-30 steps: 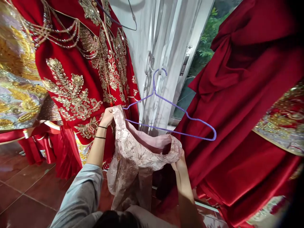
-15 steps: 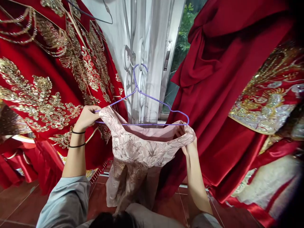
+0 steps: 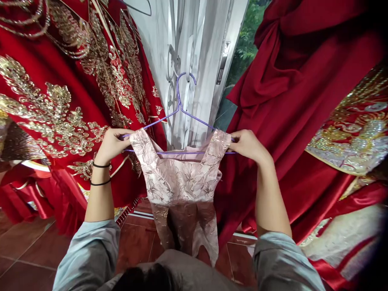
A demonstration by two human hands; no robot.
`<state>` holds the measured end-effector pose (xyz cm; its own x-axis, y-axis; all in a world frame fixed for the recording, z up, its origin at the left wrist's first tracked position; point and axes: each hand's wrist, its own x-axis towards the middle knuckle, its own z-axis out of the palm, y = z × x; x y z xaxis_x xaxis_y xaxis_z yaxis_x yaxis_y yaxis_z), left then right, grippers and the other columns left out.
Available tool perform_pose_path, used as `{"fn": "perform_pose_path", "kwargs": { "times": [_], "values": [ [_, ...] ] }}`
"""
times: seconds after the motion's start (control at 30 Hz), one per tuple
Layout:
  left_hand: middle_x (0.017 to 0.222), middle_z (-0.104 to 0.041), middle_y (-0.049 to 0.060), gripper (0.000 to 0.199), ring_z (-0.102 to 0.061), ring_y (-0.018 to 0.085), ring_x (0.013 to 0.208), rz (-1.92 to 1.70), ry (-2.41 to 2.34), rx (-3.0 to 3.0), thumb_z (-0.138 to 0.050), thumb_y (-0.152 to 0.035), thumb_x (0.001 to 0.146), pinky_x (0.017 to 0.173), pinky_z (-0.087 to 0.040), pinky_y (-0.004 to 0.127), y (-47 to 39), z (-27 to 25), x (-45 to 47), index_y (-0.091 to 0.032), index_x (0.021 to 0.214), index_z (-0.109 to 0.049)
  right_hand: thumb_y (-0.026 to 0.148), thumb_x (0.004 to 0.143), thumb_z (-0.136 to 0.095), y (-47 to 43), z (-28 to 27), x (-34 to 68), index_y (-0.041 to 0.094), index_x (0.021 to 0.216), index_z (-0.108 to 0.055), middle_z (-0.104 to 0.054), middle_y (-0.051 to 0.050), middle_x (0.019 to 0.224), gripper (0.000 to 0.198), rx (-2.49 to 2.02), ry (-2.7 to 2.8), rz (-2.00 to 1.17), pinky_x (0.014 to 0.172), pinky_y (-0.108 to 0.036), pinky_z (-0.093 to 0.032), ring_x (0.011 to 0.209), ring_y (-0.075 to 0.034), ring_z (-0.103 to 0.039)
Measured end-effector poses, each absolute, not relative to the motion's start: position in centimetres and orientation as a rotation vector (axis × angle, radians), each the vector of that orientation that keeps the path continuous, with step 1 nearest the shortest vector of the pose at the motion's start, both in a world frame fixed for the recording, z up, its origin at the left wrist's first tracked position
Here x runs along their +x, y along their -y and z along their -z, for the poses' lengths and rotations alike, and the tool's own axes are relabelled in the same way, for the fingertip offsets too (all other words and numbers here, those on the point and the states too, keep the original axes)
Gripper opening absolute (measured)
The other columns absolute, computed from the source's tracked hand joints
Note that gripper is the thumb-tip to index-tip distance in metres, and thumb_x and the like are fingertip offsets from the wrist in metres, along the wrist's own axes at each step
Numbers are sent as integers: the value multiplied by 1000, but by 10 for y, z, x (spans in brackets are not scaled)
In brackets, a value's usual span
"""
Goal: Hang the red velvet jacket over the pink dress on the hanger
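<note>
A pale pink dress (image 3: pixel 184 180) with a floral pattern hangs in front of me, both shoulder straps over a purple wire hanger (image 3: pixel 179 106). My left hand (image 3: pixel 113 143) is closed on the hanger's left end, right beside the strap. On the other side my right hand (image 3: pixel 250 146) pinches the hanger's right end next to the other strap. The hanger's hook points up, close to white scrolled metalwork; I cannot tell whether it rests on it. The dress's skirt falls toward my body.
Red gowns with gold beading (image 3: pixel 60 109) hang on the left. A plain dark red gown (image 3: pixel 273 93) and an embroidered red garment (image 3: pixel 351 137) hang on the right. A white-framed window (image 3: pixel 226 52) lies behind, above a red tiled floor (image 3: pixel 136 238).
The right strap has gone over the hanger's right arm. My right hand has come out from under the dress and now grips the hanger's end.
</note>
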<state>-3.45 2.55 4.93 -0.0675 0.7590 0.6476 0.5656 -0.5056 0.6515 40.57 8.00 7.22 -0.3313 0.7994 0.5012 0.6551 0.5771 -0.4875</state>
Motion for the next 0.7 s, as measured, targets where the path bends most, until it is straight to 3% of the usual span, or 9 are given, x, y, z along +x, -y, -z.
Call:
{"fn": "perform_pose_path", "kwargs": {
  "times": [0.07,0.13,0.2,0.33,0.4,0.53,0.7],
  "values": [
    [84,-72,8,32,-60,17,70,-1516,-1385,2061,-78,-44,62,62,-48,26,-26,-50,-38,-17,79,-78,20,66,-69,-72,-74,417,12,70,-73,-63,0,59,10,-1117,2046,-273,55,-22,-43,54,-10,-53],
    [85,-71,10,34,-62,18,69,-1451,-1288,1992,-73,-49,65,60,-50,28,-28,-52,-42,-18,76,-77,26,68,-70,-67,-74,426,13,100,-75,-70,-3,76,34,-996,2009,-464,57,-23,-47,59,-12,-58],
    [71,-67,8,38,-59,17,58,-1386,-1278,1894,-69,-55,69,52,-48,28,-31,-55,-42,-17,71,-75,34,73,-69,-66,-72,428,14,116,-71,-71,-4,79,47,-915,1989,-628,56,-24,-47,59,-12,-58],
    [62,-63,4,42,-52,13,54,-1299,-1397,1943,-78,-55,66,49,-41,24,-33,-56,-32,-15,74,-75,41,75,-72,-76,-61,415,16,94,-78,-71,-4,75,32,-875,1863,-455,60,-27,-47,65,-14,-59],
    [63,-63,3,41,-50,12,54,-1469,-1399,1954,-78,-55,66,50,-39,23,-34,-53,-24,-15,74,-76,41,75,-73,-83,-53,403,17,86,-78,-70,-4,74,27,-829,1726,-356,63,-28,-49,69,-16,-61],
    [59,-59,0,38,-44,10,52,-1914,-1457,1922,-68,-53,78,50,-35,23,-32,-50,-16,-16,73,-74,44,80,-67,-92,-39,378,18,87,-77,-71,-3,78,28,-740,1452,-277,69,-31,-52,74,-18,-65],
    [64,-67,3,37,-53,15,59,-1610,-1752,2232,-65,-51,83,60,-39,26,-26,-55,-13,-17,83,-78,42,85,-59,-93,-31,367,17,99,-76,-75,-6,91,34,-888,1652,-217,75,-34,-53,81,-21,-67]
  ]
}}
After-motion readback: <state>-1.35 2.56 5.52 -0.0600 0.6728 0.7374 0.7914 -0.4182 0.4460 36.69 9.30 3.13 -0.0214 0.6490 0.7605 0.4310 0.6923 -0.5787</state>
